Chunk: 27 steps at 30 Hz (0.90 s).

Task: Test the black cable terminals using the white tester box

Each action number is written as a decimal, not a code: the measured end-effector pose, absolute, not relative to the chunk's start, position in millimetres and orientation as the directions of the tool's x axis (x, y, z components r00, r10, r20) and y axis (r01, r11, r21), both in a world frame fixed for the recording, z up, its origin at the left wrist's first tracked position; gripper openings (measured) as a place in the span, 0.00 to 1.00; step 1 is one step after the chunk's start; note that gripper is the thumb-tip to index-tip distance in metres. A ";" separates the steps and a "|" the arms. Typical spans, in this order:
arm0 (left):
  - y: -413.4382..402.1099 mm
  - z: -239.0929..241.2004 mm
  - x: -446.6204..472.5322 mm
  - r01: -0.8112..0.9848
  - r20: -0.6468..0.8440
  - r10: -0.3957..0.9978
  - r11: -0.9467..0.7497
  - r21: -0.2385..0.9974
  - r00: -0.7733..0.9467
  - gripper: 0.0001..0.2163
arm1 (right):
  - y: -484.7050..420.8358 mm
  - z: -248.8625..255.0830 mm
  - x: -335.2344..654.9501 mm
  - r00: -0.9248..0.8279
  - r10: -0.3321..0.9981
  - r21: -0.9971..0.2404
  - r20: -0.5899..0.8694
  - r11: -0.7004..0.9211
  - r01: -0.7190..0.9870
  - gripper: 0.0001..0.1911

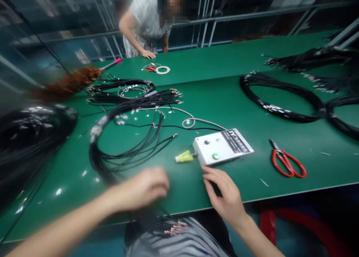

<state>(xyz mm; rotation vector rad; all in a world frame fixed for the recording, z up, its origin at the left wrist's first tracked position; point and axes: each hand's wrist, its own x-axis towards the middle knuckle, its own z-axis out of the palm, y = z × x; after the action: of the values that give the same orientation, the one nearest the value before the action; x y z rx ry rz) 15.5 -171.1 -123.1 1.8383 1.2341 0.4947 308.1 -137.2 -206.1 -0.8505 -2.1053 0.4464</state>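
My left hand (147, 188) hovers over the near edge of the green table (224, 100). Its fingers are curled and blurred by motion. Below it a bundle of black wires with metal tips (168, 225) lies on my lap. My right hand (224, 193) rests near the table edge with its fingers spread, holding nothing. It sits just in front of a white control box (221, 146) with a green button. A yellow-green clip (183, 157) sticks out of the box's left side. Loose black wires (126, 148) loop on the table left of the box.
Red scissors (287, 163) lie right of the box. Coiled black cables (280, 96) fill the right side, and a black bag (30, 133) sits at left. A feather duster (70, 81) and tape ring (162, 70) lie farther back. Another person (146, 21) leans on the far edge.
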 end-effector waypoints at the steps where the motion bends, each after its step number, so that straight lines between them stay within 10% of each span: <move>1: -190.7 -123.8 29.7 0.637 -0.215 0.791 -0.264 0.724 0.573 0.03 | -136.9 -206.0 307.9 -0.452 0.704 -0.569 0.548 0.710 0.414 0.17; 5: -223.7 -117.6 52.2 0.791 -0.398 0.715 -0.361 0.494 0.575 0.08 | -141.4 -198.0 303.1 -0.466 0.711 -0.611 0.526 0.698 0.374 0.15; 12: -211.6 -105.5 43.1 0.668 -0.192 0.878 -0.176 0.723 0.438 0.10 | -169.7 -167.4 277.8 -0.514 0.858 -0.977 0.014 0.122 0.176 0.07; 18: -209.3 -102.6 55.1 0.709 -0.122 0.914 -0.211 0.673 0.388 0.06 | -171.8 -167.0 275.4 -0.604 0.758 -0.951 -0.247 -0.310 0.000 0.13; 27: -199.4 -95.8 80.4 0.709 -0.083 0.878 -0.321 0.628 0.471 0.09 | -153.6 -156.9 275.1 -0.544 0.813 -0.918 -0.207 -0.354 -0.180 0.15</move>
<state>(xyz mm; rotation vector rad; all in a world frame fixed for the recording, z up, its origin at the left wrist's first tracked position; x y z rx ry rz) 80.4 -199.4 -95.8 2.1186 1.3103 0.3651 275.1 -153.6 -156.9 -0.8968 -1.2047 1.9540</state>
